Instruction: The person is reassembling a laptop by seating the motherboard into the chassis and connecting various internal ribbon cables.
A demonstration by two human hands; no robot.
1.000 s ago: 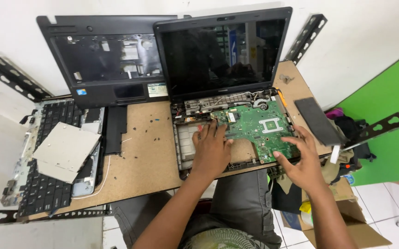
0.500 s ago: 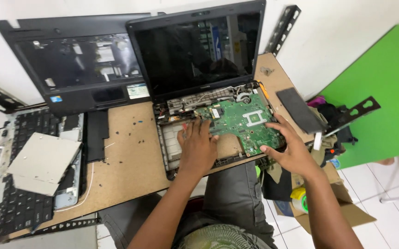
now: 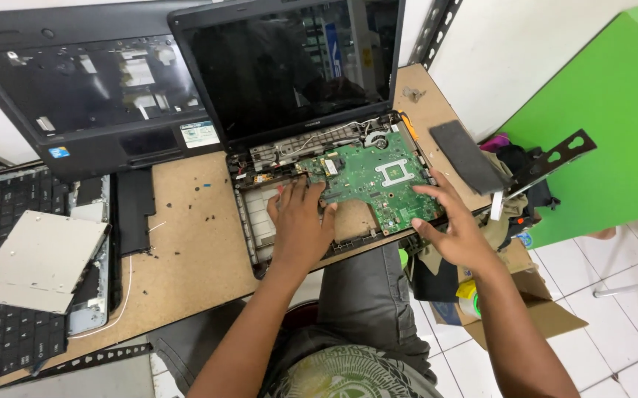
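Particleboard makes up the worktop (image 3: 186,243), a tan slab dotted with small dark screws and set against a white wall, with a bright green panel (image 3: 614,110) to the right and white floor tiles below. Black perforated metal brackets (image 3: 555,158) jut from the board's edges. On the left lie a detached black keyboard (image 3: 9,332), a flat silver optical drive (image 3: 42,258) resting on it, and a black palm-rest cover (image 3: 86,96) leaning at the back, bearing a small pale rectangular sticker and a smaller blue one near its lower edge. A dark flat battery-like slab (image 3: 466,156) sits at the right edge, and an open brown cardboard box (image 3: 532,309) stands on the floor below. The opened laptop (image 3: 297,74) stands near the middle, screen upright and dark, its base stripped to show the green motherboard (image 3: 370,180). The left hand (image 3: 300,225) lies palm down in the base's left part, fingers spread a little, fingertips touching the board's left edge. The right hand (image 3: 455,225) rests at the board's right front corner, fingers apart and loosely curved, gripping nothing.
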